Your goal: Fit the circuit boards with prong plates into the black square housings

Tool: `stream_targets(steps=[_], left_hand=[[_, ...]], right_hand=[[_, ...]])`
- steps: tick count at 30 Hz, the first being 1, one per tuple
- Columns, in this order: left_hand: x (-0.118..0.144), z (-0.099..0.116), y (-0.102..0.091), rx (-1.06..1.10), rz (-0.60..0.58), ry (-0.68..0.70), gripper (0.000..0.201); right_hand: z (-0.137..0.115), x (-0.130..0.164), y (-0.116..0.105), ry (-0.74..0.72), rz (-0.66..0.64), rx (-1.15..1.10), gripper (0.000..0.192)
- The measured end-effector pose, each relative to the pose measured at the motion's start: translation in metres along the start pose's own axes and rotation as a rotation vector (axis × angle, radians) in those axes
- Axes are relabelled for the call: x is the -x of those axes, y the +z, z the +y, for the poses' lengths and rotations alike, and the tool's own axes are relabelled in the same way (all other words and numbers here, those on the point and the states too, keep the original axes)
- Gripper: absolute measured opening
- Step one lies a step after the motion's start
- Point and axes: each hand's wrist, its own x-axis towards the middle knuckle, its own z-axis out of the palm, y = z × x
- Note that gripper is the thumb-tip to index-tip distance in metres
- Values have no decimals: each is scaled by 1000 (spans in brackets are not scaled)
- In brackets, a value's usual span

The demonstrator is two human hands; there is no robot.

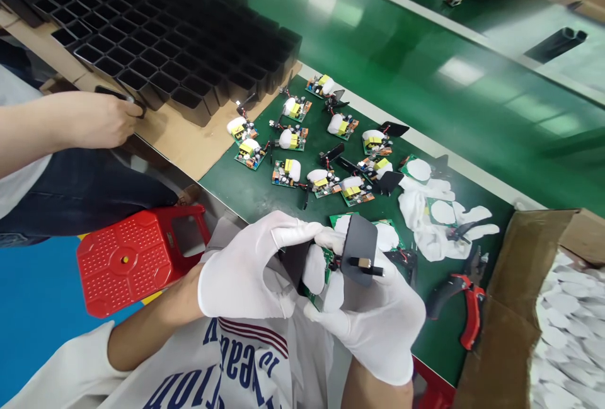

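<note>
Both of my hands wear white gloves and meet in front of my chest. My left hand (250,264) is closed around a black plastic housing (292,263), mostly hidden by the fingers. In my right hand (378,321) is a green circuit board (327,264) with white pads (314,269) against it. Attached by short wires, a black plug cover (360,242) with two prongs stands tilted beside the board. The board is at the housing's mouth; whether it is partly inside I cannot tell. Just beyond my fingers lie further boards with white pads (387,237).
Several wired circuit boards (292,139) lie across the green bench. Rows of black housings (155,59) stand on cardboard at the upper left. Red-handled pliers (467,308), a white glove (428,239) and a carton of white pads (567,327) are rightward. A co-worker's hand (106,119) and red stool (127,261) are leftward.
</note>
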Motion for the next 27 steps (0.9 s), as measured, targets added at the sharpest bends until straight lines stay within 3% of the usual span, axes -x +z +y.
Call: stream_targets(steps=[8,12,19,27], left_hand=[[-5,3,-1,31,14,20,100],[-4,0,-1,51,31,35,94],[4,-9,1,78,42,30,99],[2,-13,4,76,59,15,100]], right_hand=[[7,-2,-2,-143,1,281,41],[4,-8,-1,-123,-64,271,33],[4,-12,1,-91,-93,248,39],[6,-11,3,-116,-16,244,49]])
